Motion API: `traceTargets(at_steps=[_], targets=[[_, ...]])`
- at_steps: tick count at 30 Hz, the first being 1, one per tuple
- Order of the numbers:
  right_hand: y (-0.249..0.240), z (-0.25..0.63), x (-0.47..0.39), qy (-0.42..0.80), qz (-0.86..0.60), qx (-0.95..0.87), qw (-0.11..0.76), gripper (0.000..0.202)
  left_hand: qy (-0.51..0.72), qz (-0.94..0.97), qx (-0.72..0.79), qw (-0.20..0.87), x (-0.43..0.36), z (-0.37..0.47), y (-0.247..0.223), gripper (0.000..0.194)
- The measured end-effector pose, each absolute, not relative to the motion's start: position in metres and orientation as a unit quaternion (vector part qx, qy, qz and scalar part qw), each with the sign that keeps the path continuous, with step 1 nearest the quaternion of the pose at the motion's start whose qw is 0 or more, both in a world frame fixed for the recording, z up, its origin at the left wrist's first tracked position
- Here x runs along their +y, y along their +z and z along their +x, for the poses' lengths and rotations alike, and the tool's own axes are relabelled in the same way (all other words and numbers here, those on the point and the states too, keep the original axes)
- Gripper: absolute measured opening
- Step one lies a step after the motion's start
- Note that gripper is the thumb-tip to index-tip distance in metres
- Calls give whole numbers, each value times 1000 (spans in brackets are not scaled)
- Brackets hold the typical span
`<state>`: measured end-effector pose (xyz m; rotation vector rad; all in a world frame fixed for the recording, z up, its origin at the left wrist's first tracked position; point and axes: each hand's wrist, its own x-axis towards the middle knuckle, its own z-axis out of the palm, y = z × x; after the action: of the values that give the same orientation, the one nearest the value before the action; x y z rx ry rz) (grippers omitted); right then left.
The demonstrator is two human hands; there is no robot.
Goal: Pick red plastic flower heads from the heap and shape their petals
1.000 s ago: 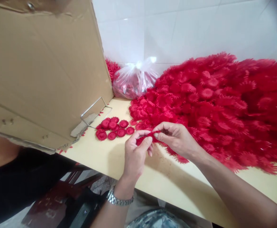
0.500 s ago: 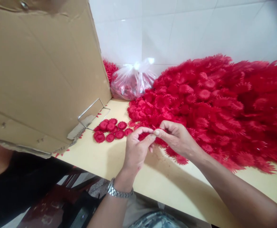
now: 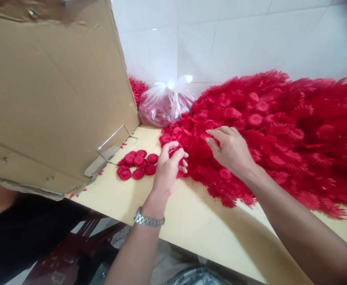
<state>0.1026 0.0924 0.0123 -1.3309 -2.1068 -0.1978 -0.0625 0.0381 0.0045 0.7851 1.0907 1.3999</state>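
My left hand (image 3: 168,168), with a metal watch (image 3: 149,217) on the wrist, is raised over the table at the near edge of the red heap. Its thumb and index finger curl together around what looks like a red toothed flower (image 3: 176,149), hard to tell from the red behind it. To the right, my right hand (image 3: 231,150) hovers over the large heap of red fabric-like flowers (image 3: 268,138), with a small gap between thumb and index fingertip and nothing visible in them. Left of my left hand lies a small group of layered red flower discs (image 3: 138,160).
A tall cardboard sheet (image 3: 54,91) stands at the left, with a bent wire frame (image 3: 112,138) at its foot. A tied clear plastic bag (image 3: 164,105) sits by the tiled wall (image 3: 235,39). Another person's dark sleeve (image 3: 27,233) shows at lower left.
My hands were together, pinching at one spot. They have parted: my right hand moved up and right over the heap and its fingertips separated, while my left hand shifted slightly left and up.
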Motion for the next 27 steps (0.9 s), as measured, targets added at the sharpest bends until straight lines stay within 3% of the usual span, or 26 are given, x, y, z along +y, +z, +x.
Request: traceTargets(at_steps=[4, 7, 10, 18, 22, 27], targets=[[16, 104, 52, 62, -451, -814, 362, 21, 575, 256, 337, 700, 1, -66, 2, 31], [13, 101, 22, 238, -406, -816, 336, 18, 569, 238, 343, 709, -21, -61, -6, 23], [5, 99, 3, 318, -393, -802, 320, 18, 574, 224, 379, 691, -35, -53, -15, 11], [-3, 92, -17, 276, -422, -804, 316, 25, 562, 183, 358, 723, -56, -42, -19, 29], [-9, 92, -20, 268, -442, -808, 283, 18, 557, 180, 348, 732, -64, -38, -24, 29], [-16, 96, -22, 257, -410, -817, 314, 4, 567, 192, 327, 731, -68, -34, -29, 29]])
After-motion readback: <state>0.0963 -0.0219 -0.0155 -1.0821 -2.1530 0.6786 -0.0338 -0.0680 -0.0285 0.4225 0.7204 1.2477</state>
